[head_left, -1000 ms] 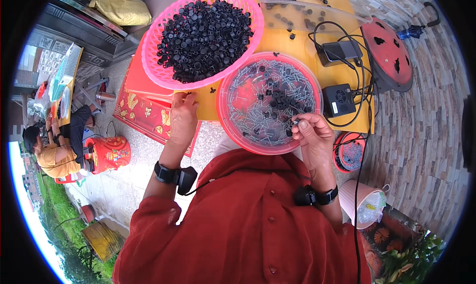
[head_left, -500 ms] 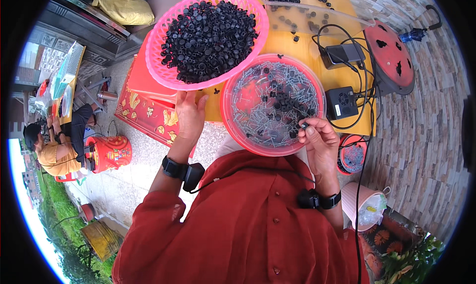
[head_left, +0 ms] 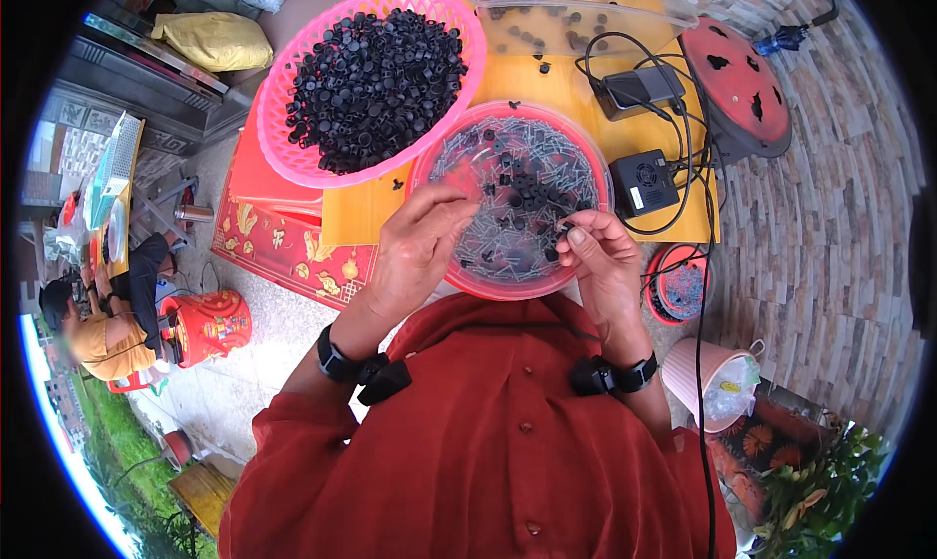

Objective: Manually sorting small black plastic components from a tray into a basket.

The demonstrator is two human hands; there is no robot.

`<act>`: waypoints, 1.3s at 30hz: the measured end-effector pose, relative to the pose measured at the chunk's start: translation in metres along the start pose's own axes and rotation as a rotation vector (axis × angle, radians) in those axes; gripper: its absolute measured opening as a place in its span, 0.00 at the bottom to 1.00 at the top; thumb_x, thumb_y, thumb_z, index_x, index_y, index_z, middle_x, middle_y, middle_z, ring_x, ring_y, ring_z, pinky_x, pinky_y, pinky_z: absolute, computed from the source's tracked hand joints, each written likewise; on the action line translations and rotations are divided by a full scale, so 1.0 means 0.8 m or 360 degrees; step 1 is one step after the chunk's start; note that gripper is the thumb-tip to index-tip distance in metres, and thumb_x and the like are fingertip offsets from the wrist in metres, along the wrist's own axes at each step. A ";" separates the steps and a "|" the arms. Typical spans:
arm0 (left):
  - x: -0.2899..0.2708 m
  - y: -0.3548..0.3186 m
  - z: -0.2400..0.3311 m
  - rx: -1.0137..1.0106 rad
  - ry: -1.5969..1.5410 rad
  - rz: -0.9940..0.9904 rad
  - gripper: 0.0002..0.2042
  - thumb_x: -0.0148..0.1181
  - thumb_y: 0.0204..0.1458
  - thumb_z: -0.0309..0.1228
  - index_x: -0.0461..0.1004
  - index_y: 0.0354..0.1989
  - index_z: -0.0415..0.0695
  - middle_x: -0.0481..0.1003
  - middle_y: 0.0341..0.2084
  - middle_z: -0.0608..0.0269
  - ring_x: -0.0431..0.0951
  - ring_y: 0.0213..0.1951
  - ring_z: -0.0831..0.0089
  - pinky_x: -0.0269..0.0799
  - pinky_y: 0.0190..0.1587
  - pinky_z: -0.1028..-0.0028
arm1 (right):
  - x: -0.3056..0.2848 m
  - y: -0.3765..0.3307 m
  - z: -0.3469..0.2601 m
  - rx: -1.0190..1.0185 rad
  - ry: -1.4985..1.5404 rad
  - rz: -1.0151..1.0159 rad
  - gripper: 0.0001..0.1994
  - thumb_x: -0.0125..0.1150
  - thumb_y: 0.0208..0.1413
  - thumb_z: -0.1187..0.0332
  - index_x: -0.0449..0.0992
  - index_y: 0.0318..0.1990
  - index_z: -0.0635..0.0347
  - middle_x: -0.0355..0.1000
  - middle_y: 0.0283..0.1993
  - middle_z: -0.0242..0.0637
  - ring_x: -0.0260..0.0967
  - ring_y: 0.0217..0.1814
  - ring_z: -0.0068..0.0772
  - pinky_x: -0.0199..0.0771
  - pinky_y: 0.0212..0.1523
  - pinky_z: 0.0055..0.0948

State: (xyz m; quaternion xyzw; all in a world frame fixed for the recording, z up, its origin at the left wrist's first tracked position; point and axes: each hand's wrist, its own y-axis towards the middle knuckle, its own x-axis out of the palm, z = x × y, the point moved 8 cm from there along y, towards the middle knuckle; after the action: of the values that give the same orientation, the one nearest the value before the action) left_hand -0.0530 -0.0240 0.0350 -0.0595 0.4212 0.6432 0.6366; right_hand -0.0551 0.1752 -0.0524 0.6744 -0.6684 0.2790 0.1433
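Nearby, a pink basket (head_left: pixel 473 66) beside the red bowl (head_left: pixel 503 288); rightward, black cables (head_left: pixel 695 171)

Porch-like workspace, yellow worktable (head_left: pixel 356 217), grass (head_left: pixel 112 422) (outside)

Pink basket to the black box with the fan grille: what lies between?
In the head view, the round red tub, holding metal fasteners and small black pieces, lies between pink basket and black box.

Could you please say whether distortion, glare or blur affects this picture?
In the head view, fisheye distortion bends surroundings toward a black border; blue-white glare lines the lower left edge; the left hand looks slightly soft, black caps crisper.
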 end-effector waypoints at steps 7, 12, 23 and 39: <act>0.090 0.025 -0.002 0.0267 0.0364 -0.0413 0.14 0.63 0.38 0.25 0.73 0.36 0.39 0.67 0.32 0.56 0.71 0.35 0.58 0.70 0.35 0.64 | 0.003 -0.005 0.000 -0.0036 0.0052 0.0015 0.08 0.56 0.51 0.80 0.72 0.40 0.66 0.72 0.35 0.36 0.71 0.34 0.24 0.73 0.35 0.20; 0.097 0.028 -0.015 0.0087 0.0361 -0.0462 0.10 0.62 0.36 0.23 0.71 0.30 0.40 0.66 0.31 0.57 0.71 0.36 0.57 0.69 0.37 0.63 | 0.003 -0.005 0.000 -0.0072 -0.0034 0.0018 0.08 0.56 0.50 0.81 0.71 0.39 0.66 0.71 0.35 0.35 0.71 0.34 0.24 0.73 0.34 0.20; 0.076 0.024 0.004 -0.0169 -0.0359 -0.0475 0.11 0.58 0.38 0.18 0.68 0.33 0.39 0.67 0.27 0.58 0.73 0.26 0.66 0.68 0.28 0.69 | 0.025 -0.007 -0.007 -0.0291 -0.0465 -0.0007 0.08 0.59 0.47 0.83 0.74 0.37 0.65 0.70 0.33 0.31 0.67 0.33 0.16 0.70 0.32 0.16; 0.072 0.018 0.020 -0.0152 -0.0512 -0.0459 0.13 0.59 0.37 0.16 0.71 0.35 0.38 0.70 0.28 0.63 0.70 0.27 0.77 0.68 0.31 0.78 | 0.049 -0.017 -0.039 -0.0751 -0.1037 0.0002 0.07 0.62 0.41 0.83 0.75 0.31 0.66 0.70 0.29 0.35 0.70 0.30 0.23 0.70 0.30 0.21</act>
State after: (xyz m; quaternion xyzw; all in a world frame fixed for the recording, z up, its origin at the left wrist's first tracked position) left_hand -0.0687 0.0324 0.0171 -0.0460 0.2704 0.5659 0.7775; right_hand -0.0494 0.1617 -0.0029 0.6757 -0.7250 -0.1104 0.0745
